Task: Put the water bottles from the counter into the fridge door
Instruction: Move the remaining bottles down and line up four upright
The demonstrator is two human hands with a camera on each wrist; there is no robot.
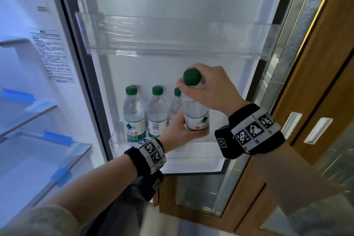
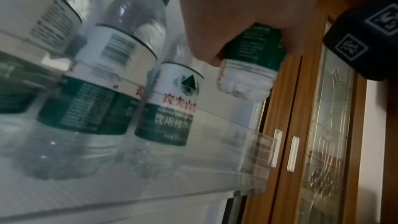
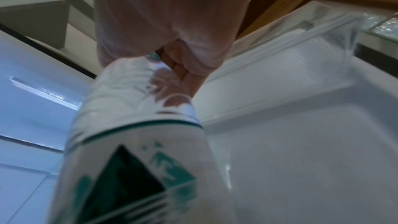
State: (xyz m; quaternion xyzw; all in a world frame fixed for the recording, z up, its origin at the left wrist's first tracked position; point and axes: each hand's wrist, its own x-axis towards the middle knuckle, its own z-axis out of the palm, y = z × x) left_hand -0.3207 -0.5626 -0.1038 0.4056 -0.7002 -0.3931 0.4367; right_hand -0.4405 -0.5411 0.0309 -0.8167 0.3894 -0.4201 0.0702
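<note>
A clear water bottle [image 1: 195, 109] with a green cap and white-green label hangs upright just above the lower door shelf [image 1: 201, 151], right of three like bottles [image 1: 134, 113] standing in it. My left hand [image 1: 179, 127] grips its lower body around the label, and my right hand [image 1: 206, 86] grips its neck under the cap. In the left wrist view the held bottle [image 2: 247, 74] has its base above the shelf's clear front wall [image 2: 247, 159]. The right wrist view shows my fingers [image 3: 185, 67] curled round the bottle [image 3: 137, 142] top.
An upper clear door shelf [image 1: 172, 38] sits above with nothing in it. The fridge interior with glass shelves [image 1: 38, 147] lies to the left. A wooden cabinet with glass panels and handles [image 1: 318, 130] stands close behind the door on the right.
</note>
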